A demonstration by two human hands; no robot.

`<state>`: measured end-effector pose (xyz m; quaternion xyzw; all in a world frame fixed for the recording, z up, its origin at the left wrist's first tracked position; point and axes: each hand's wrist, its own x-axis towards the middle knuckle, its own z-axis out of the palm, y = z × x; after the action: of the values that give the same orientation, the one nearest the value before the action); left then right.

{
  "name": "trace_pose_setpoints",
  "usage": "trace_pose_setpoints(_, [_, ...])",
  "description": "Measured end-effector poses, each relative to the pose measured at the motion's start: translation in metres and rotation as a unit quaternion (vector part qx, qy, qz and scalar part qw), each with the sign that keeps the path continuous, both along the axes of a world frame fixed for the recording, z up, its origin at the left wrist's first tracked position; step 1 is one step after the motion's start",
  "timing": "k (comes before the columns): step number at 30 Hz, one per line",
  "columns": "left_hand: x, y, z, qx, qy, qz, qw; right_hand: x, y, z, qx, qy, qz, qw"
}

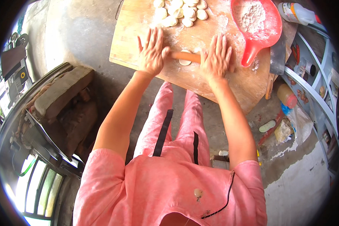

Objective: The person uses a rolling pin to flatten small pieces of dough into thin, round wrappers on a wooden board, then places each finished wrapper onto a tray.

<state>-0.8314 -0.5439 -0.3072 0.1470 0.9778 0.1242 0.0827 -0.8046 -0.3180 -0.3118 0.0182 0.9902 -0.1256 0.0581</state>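
Note:
A wooden rolling pin (193, 57) lies across a small round of dough (184, 62) on the floury wooden board (126, 43). My left hand (151, 52) rests flat over the pin's left end, fingers stretched out. Over its right end lies my right hand (216, 59), also flat, with the fingers spread and a tip of the pin showing beyond it. Several small pieces of dough (177, 12) are gathered at the far side of the board. To the right of them sits a red handled scoop (278, 32) holding white flour (249, 17).
By the board's right edge lies a broad-bladed cleaver (277, 58). A white bottle (299, 14) with a red cap is at the far right. Metal shelving (312, 90), a jar (287, 96) and a plastic bag (301, 124) stand lower right. A concrete block (64, 92) is at left.

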Motion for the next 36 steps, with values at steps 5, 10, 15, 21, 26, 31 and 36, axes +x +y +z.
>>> trace_pose_setpoints(5, [-0.022,0.011,0.002,-0.023,0.025,0.02,0.999,-0.02,0.003,-0.008,-0.002,0.018,-0.016,1.0])
trace_pose_setpoints(10, [0.043,-0.009,0.002,0.015,-0.042,0.028,0.999,0.04,-0.007,0.003,-0.024,-0.011,0.034,0.999])
trace_pose_setpoints(15, [0.017,-0.008,0.001,0.001,-0.002,0.005,1.0,0.009,-0.004,-0.002,-0.011,0.001,0.023,1.0])
trace_pose_setpoints(21, [0.02,0.0,-0.006,0.035,0.005,0.076,0.997,-0.003,-0.002,0.002,-0.041,0.032,0.044,0.998])
trace_pose_setpoints(26, [0.062,0.004,0.017,0.074,-0.059,0.05,0.994,0.046,0.005,0.006,-0.086,0.016,0.146,0.985])
trace_pose_setpoints(31, [0.01,0.037,0.003,0.214,-0.03,-0.114,0.97,0.033,-0.001,0.018,-0.087,0.053,0.159,0.982])
trace_pose_setpoints(36, [-0.002,0.057,0.019,0.071,-0.127,0.031,0.989,0.054,-0.003,0.026,-0.126,0.019,0.134,0.983])
